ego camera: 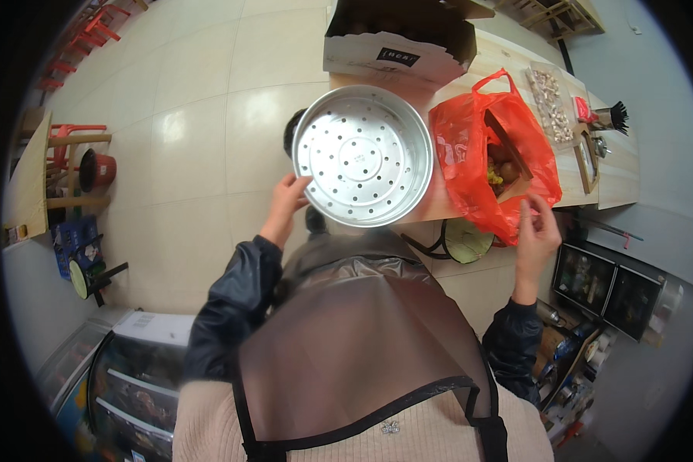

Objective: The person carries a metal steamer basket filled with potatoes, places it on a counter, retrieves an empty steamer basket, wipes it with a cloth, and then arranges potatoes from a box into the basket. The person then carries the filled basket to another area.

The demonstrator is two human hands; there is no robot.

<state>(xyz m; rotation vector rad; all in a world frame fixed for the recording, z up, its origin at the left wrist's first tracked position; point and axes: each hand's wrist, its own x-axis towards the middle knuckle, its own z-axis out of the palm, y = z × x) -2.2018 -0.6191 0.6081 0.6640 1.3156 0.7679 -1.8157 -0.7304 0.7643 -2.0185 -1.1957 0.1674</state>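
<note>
A round, perforated aluminium steamer tray (361, 156) with a raised rim overlaps the left edge of the wooden table. My left hand (289, 202) grips its rim at the lower left, thumb on top; the other fingers are partly hidden. To the right of the tray stands a red plastic bag (462, 150), its mouth spread wide. Inside show round brown items (507, 172), something yellow, and brown cardboard (508, 144). My right hand (540, 228) is at the bag's near right edge, its thumb and fingers pinching the plastic.
An open cardboard box (392, 60) stands on the table (496, 52) behind the tray. Farther right are a clear container of small pale pieces (548, 101) and a metal holder (603, 119). A green-topped stool (468, 239) sits under the near edge. A glass-fronted display case (138, 381) is behind left.
</note>
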